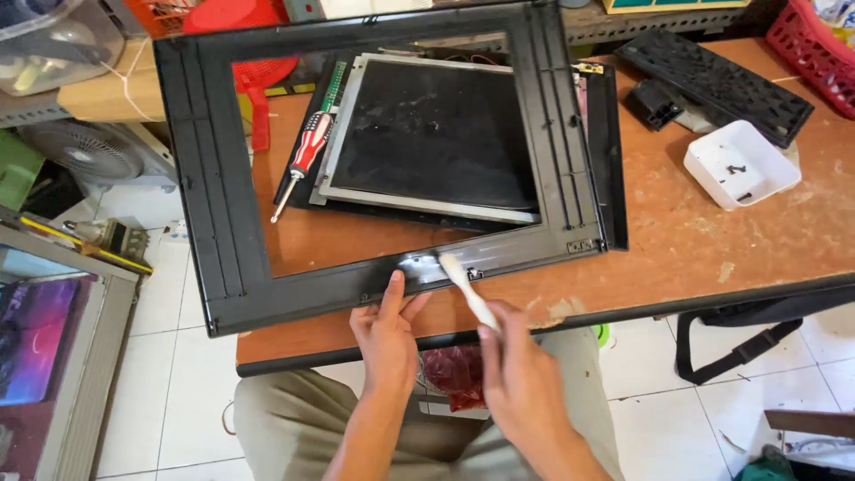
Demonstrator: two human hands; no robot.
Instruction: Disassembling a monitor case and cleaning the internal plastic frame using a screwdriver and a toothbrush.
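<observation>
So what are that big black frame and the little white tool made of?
The black frame looks like moulded plastic: ribbed channels, dull sheen with one glossy patch. The white brush in the right hand seems plastic too; smooth handle, pale bristles, probably.

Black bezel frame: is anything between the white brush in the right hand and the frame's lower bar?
Nothing visible. The right hand holds the white brush with its head already on the lower bar of the black bezel frame. The left hand steadies that bar beside it, clear of the brush head.
</observation>
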